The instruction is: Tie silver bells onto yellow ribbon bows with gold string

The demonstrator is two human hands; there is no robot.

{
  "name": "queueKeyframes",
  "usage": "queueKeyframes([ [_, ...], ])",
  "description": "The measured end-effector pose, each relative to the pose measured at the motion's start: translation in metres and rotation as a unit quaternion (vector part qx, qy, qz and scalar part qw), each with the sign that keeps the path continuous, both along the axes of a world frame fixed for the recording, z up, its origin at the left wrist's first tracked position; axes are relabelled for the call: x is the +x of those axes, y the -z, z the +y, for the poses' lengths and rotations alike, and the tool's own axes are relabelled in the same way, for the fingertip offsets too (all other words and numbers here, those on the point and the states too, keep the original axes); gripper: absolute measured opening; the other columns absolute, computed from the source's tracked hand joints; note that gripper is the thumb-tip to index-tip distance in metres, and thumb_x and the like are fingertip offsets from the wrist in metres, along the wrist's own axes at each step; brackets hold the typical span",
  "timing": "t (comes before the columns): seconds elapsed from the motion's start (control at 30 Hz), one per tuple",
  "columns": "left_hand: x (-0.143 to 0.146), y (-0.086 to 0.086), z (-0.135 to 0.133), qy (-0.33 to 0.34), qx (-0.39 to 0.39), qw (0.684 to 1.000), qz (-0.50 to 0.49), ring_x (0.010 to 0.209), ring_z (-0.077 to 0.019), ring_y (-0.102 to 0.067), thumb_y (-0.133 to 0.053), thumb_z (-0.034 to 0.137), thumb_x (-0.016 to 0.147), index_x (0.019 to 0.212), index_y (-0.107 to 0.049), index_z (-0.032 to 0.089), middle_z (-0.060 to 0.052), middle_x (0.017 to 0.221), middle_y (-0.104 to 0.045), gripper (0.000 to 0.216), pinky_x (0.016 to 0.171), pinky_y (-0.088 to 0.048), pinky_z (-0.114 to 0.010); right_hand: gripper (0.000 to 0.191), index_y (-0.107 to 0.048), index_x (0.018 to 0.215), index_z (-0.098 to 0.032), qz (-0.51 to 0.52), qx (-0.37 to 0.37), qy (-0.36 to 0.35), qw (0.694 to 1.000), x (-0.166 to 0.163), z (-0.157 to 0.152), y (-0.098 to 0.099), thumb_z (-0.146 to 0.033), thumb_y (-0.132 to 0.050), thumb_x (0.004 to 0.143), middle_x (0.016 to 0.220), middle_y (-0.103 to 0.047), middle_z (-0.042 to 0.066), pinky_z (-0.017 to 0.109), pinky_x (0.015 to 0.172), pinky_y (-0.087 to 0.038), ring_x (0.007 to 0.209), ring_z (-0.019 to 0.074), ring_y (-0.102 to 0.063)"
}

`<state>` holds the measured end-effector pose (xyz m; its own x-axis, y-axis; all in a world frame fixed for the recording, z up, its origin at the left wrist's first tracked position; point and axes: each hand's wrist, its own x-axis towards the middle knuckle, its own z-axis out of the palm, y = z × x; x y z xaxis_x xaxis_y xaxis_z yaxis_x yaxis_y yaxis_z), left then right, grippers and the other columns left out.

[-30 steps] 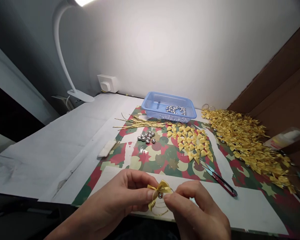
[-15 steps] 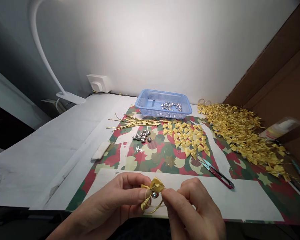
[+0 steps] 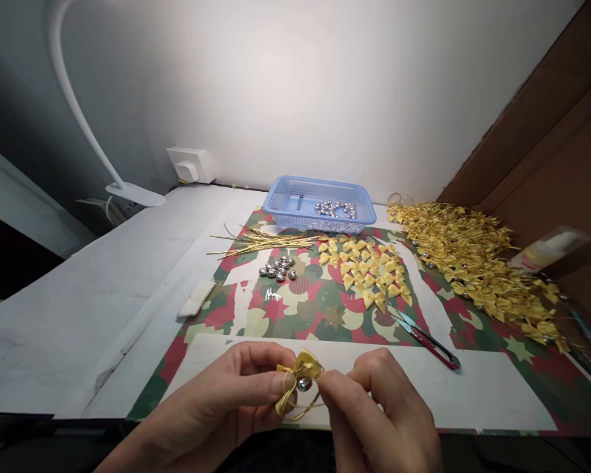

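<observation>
Over the front of the white paper sheet, my left hand pinches a gold ribbon bow between thumb and fingers. A small silver bell sits against the middle of the bow. Gold cord hangs below the bell in a loop. To the right, my right hand is closed, its thumb and forefinger pinched on the cord beside the bow; the fingertips partly hide the cord's end.
Behind my hands lie silver bells, gold cords and rows of bows. Thread snips rest at right. Further back are a blue basket with bells, a heap of finished bows, a bottle and a lamp.
The view has shifted slightly. Both hands keep nearly the same pose around the bow, and the silver bell shows a little differently turned.
</observation>
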<state>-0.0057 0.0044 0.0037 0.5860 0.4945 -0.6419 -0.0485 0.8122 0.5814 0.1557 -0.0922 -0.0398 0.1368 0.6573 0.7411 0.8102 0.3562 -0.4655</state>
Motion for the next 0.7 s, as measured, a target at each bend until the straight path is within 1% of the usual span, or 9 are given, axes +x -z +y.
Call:
queueKeyframes([
  [0.13,-0.003,0.004,-0.001,-0.002,-0.007,1.000,-0.002,0.067,-0.0095,-0.067,-0.098,0.018,0.064,0.075,-0.083,0.015,-0.003,0.076,-0.079,0.019,0.065,-0.057,-0.015,0.022,-0.070,0.096,-0.016,0.033,-0.014,-0.014,0.999,-0.001,0.001,-0.001,0.004,-0.063,0.088,0.073,-0.043,0.000,0.028,0.055,-0.031,0.066,0.0135,-0.043],
  [0.23,-0.004,0.008,-0.001,0.001,-0.003,1.000,-0.019,0.066,-0.0097,-0.067,-0.098,0.017,0.065,0.075,-0.083,0.015,-0.003,0.075,-0.078,0.018,0.063,-0.056,-0.016,0.022,-0.069,0.096,-0.019,0.077,-0.050,-0.044,0.995,0.001,0.002,0.000,0.000,-0.059,0.092,0.074,-0.042,-0.001,0.027,0.056,-0.033,0.066,0.0134,-0.046],
  [0.4,-0.003,0.007,0.000,0.025,0.010,0.999,-0.030,0.060,-0.0075,-0.062,-0.099,0.020,0.064,0.073,-0.082,0.013,-0.002,0.067,-0.074,0.021,0.056,-0.051,-0.014,0.020,-0.067,0.088,-0.022,0.179,-0.116,-0.104,0.971,0.006,0.004,0.004,-0.009,-0.057,0.098,0.076,-0.043,-0.002,0.022,0.056,-0.037,0.065,0.0106,-0.047],
  [0.5,-0.002,0.003,0.000,0.031,0.003,0.999,-0.034,0.057,-0.0072,-0.060,-0.098,0.020,0.063,0.072,-0.082,0.013,-0.001,0.063,-0.072,0.019,0.054,-0.049,-0.013,0.018,-0.070,0.090,-0.023,0.223,-0.144,-0.134,0.955,0.009,0.006,0.007,-0.013,-0.058,0.099,0.076,-0.046,-0.002,0.021,0.058,-0.040,0.066,0.0107,-0.048],
  [0.6,-0.003,0.005,0.000,0.036,0.000,0.998,-0.041,0.058,-0.0078,-0.060,-0.098,0.019,0.064,0.073,-0.083,0.013,-0.001,0.063,-0.071,0.018,0.054,-0.048,-0.014,0.017,-0.074,0.092,-0.025,0.248,-0.158,-0.160,0.942,0.011,0.009,0.008,-0.016,-0.061,0.099,0.076,-0.048,-0.003,0.019,0.058,-0.042,0.066,0.0101,-0.050],
  [0.7,-0.004,0.009,0.001,0.040,0.005,0.997,-0.061,0.057,-0.0076,-0.058,-0.096,0.019,0.066,0.073,-0.083,0.013,-0.001,0.064,-0.070,0.017,0.054,-0.047,-0.014,0.015,-0.075,0.092,-0.026,0.265,-0.159,-0.167,0.936,0.009,0.010,0.008,-0.016,-0.065,0.096,0.075,-0.049,-0.004,0.019,0.058,-0.044,0.065,0.0100,-0.052],
])
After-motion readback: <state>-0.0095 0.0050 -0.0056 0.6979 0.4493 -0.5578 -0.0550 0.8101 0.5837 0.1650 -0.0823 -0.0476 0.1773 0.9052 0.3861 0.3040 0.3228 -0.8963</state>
